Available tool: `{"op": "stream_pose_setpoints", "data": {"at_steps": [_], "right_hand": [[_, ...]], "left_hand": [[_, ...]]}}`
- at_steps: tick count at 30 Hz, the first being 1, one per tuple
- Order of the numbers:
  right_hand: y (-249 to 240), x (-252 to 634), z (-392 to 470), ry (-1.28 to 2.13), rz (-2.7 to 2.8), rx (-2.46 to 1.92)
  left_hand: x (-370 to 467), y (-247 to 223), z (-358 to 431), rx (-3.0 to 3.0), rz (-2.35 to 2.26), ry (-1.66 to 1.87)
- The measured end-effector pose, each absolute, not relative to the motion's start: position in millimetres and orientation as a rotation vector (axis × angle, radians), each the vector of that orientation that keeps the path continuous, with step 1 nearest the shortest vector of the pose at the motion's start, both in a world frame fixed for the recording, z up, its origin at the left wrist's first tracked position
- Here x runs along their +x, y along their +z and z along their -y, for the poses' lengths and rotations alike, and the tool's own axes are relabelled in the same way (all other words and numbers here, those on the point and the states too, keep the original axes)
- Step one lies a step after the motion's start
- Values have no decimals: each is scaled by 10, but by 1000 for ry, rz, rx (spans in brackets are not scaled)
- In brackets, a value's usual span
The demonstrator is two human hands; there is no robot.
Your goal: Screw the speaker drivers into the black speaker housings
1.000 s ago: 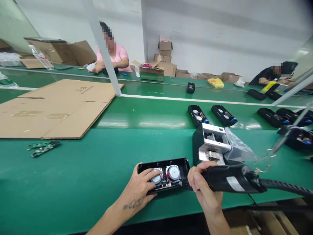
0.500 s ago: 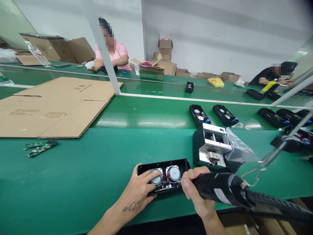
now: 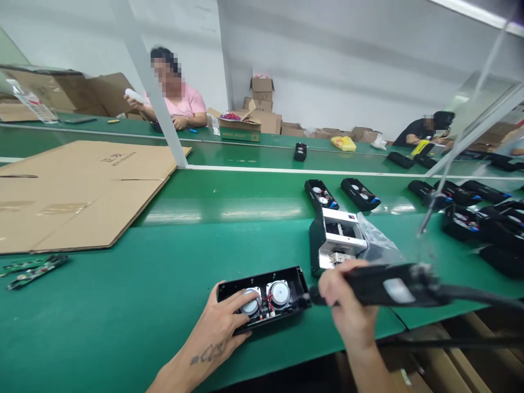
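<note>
A black speaker housing point(image 3: 264, 315) lies on the green bench with two round silver speakers point(image 3: 280, 293) and red wires inside. My left hand point(image 3: 225, 322) grips its left end, fingers over the left speaker and thumb at the near edge. In my right hand point(image 3: 347, 295) is a black electric screwdriver point(image 3: 376, 284), held nearly level, its tip pointing left at the right end of the housing. Whether the tip touches the housing is too blurred to tell. Just behind my right hand stands a silver and black machine point(image 3: 338, 234).
Flattened cardboard point(image 3: 82, 191) covers the left back of the bench, with green circuit boards point(image 3: 39, 270) in front. More black housings point(image 3: 360, 194) lie behind the machine and at the right. A white post point(image 3: 158, 103) rises at left. Two people sit across the bench.
The view has shifted. My right hand and the screwdriver have moved back from the housing's right end, and the screwdriver lies more level. My left hand keeps its grip. The person in pink raises a white object.
</note>
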State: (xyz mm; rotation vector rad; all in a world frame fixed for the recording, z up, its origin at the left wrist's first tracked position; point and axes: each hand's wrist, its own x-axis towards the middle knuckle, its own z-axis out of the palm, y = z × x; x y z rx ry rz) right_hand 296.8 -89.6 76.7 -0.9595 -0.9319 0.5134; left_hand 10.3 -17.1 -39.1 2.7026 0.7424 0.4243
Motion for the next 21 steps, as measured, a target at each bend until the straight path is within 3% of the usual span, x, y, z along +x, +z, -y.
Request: {"op": "stream_pose_setpoints", "data": {"at_steps": [3,6,14,18,21], "right_hand": [[951,3449,694,108,702,-1087],[947,3771,534,-3,681,-1200],[765,3806,700,417,900,-1281],[788,3417,996,759,910,-1048],[860,3000,1130,835,911,-838]], "left_hand": [[160,-372,132,2689,-733,398],[281,-260,105,2646,-720,349],[445,-61,144,2599,-752,281],[446,-106,182,2585,-739,321],[447,-141,203,2569,-734,362]]}}
